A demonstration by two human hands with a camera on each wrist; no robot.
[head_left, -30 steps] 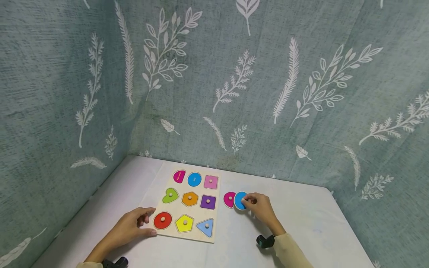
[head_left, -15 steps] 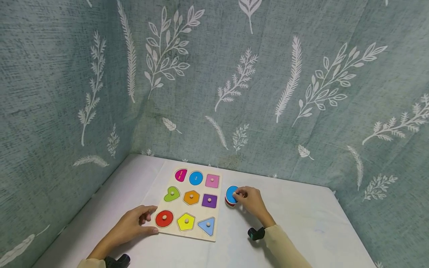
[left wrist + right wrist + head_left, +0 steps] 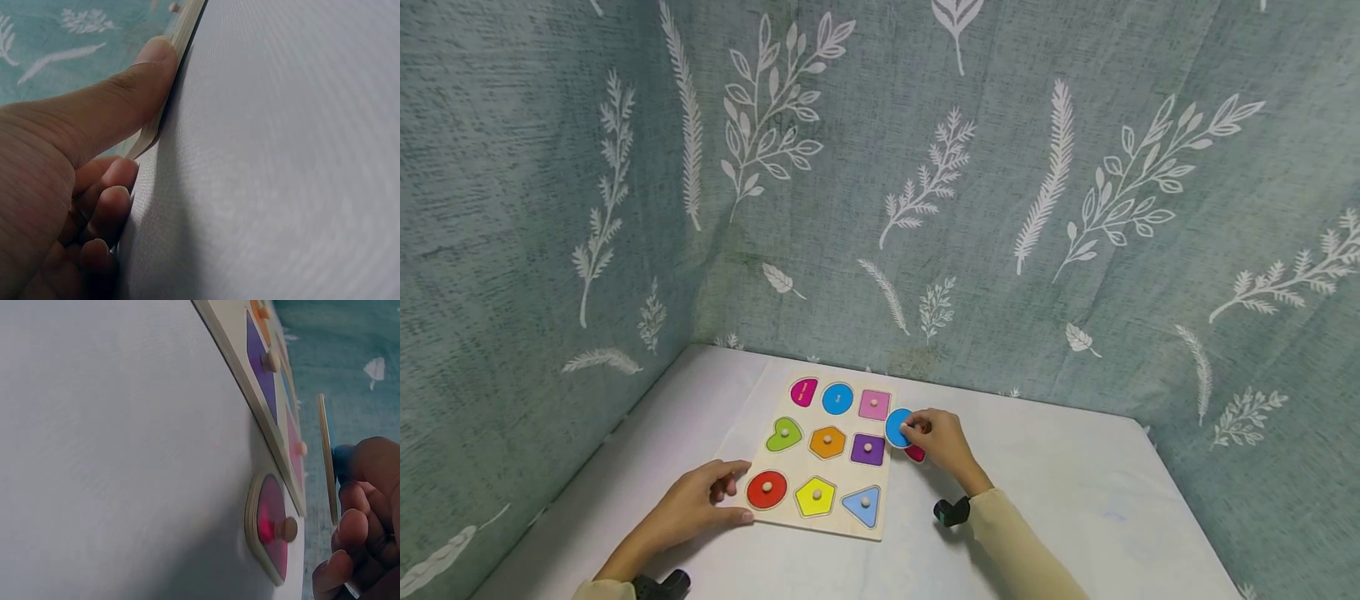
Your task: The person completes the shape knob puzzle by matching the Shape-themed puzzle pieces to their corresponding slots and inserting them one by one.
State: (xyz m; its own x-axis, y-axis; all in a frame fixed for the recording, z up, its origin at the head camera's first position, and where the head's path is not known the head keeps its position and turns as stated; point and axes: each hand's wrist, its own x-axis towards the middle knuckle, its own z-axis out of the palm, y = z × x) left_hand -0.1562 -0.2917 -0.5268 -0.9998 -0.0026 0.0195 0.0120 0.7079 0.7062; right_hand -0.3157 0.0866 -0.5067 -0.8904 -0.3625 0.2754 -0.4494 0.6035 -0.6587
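A wooden puzzle board [image 3: 842,529] lies on the white-covered table. Its magenta half-round recess [image 3: 804,392] and blue round recess [image 3: 837,399] show printed words and hold no pieces. My right hand [image 3: 946,440] pinches the knob of a blue circle puzzle piece [image 3: 897,428], raised beside the board's right edge; the right wrist view shows the piece edge-on, clear of the table. Below it a magenta half-round piece [image 3: 270,519] with a wooden knob lies on the table, partly hidden in the head view. My left hand [image 3: 696,504] touches the board's near left corner, thumb [image 3: 147,75] against its edge.
Knobbed pieces sit in the other recesses, among them a pink square [image 3: 874,404], a purple square [image 3: 867,449], a green heart [image 3: 784,434] and a red oval [image 3: 767,489]. Leaf-patterned cloth walls [image 3: 880,208] stand behind and left of the table [image 3: 1075,492].
My right hand has carried the blue circle piece leftward, over the magenta half-round piece and on to the board's right edge. My left hand stays at the board's corner.
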